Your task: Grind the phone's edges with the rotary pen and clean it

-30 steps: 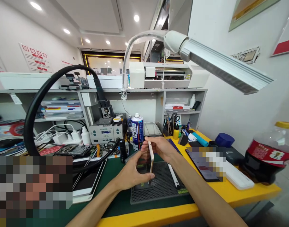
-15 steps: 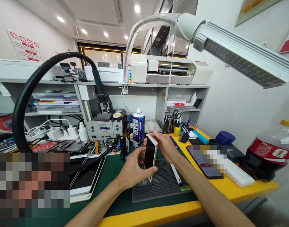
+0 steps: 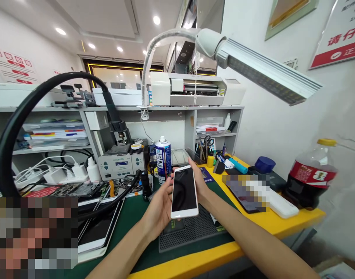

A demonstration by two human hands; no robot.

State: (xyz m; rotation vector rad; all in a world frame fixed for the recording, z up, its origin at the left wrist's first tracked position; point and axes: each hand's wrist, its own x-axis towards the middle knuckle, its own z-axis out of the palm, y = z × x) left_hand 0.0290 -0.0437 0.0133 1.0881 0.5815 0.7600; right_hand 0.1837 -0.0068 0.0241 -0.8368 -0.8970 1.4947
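Note:
A white-framed smartphone [image 3: 184,190] is held up over the mat, its dark screen tilted toward me. My left hand [image 3: 160,202] grips its left edge, with some fingers behind the phone. At the upper right edge is my right hand [image 3: 200,181], its fingers mostly hidden behind the phone. Below lies a grey perforated mat [image 3: 192,234]. A white pen-like tool [image 3: 214,221] rests on it, partly covered by my right forearm.
A blue spray can [image 3: 163,161] stands behind the phone. On the left are a tablet [image 3: 100,228], a rework station [image 3: 119,166] and a thick black hose [image 3: 9,128]. To the right lie a dark phone [image 3: 244,197], a white slab [image 3: 282,203] and a cola bottle [image 3: 308,178].
The phone has turned from nearly edge-on to show its screen to me. My left thumb has come off its front. The view has shifted to the right.

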